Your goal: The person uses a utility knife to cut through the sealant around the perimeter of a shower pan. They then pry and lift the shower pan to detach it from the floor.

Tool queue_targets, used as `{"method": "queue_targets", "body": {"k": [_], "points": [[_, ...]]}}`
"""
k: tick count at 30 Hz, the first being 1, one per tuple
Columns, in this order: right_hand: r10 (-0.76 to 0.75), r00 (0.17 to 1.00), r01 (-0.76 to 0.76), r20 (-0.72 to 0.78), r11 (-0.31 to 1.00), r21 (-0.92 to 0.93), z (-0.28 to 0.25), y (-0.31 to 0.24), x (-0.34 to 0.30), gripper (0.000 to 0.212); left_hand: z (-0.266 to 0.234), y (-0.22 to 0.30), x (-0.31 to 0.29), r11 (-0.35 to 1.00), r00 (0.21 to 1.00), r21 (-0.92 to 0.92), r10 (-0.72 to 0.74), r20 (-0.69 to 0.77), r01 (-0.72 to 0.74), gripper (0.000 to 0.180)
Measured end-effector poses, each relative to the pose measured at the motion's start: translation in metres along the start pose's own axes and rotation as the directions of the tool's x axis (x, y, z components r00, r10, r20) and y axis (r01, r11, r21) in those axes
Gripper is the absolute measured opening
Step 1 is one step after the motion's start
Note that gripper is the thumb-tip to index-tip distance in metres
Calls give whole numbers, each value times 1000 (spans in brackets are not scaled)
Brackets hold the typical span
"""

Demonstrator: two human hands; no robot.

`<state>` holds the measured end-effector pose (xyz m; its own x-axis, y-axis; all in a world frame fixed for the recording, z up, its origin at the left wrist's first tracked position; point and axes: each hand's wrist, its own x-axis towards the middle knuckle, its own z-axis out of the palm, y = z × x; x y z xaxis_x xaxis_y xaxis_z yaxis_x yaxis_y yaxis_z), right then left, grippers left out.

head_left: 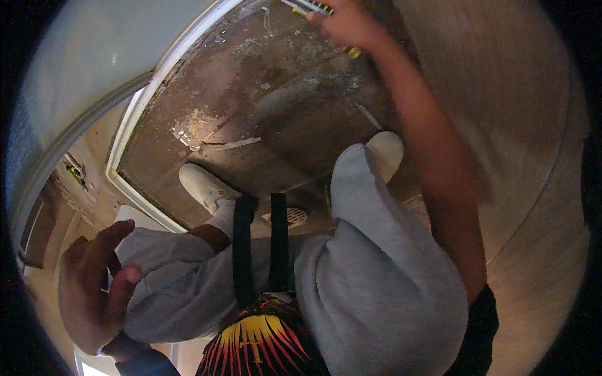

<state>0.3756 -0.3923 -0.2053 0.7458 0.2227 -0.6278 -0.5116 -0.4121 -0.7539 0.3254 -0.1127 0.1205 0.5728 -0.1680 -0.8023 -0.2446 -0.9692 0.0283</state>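
My right hand (354, 28) reaches to the far edge of the view and is closed on a yellow-and-black handled tool (318, 7) with a silvery part. Its tip runs out of view and I cannot make out its exact kind. Under it is a stained, wet-looking brown floor (282, 119) edged by a white curved frame (135, 113). My left hand (94, 282) hangs in the air by my left knee, fingers loosely bent and apart, with nothing in it.
Pale strips (232, 144) lie on the floor near my left shoe (207, 185). A round drain grate (296, 217) sits between my legs. A curved glass panel (94, 62) stands at left; another yellow-and-black tool (76, 173) lies beyond the frame. A wood-look wall (501, 94) rises at right.
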Motion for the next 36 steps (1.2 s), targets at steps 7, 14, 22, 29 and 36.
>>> {"method": "queue_targets", "body": {"k": [7,14,22,29,36], "points": [[-56,840,-22,-540,990,-137,113,15,-5,56,5,-13,5,999,994,-17,-41,106,43,47],[-112,829,180,-548,981,71,124,35,6,56,14,-37,-13,985,988,-115,-113,105,125,61],[-433,816,335,-384,895,-296,62,38,10,53,14,-43,-20,999,1000,-50,-7,29,9,54],[68,996,-70,-50,997,-26,-8,-14,-8,55,39,-33,-15,829,888,-490,411,205,-270,42],[120,950,5,-287,917,399,88,15,-20,64,54,-47,-16,725,843,-632,136,521,274,40]]}}
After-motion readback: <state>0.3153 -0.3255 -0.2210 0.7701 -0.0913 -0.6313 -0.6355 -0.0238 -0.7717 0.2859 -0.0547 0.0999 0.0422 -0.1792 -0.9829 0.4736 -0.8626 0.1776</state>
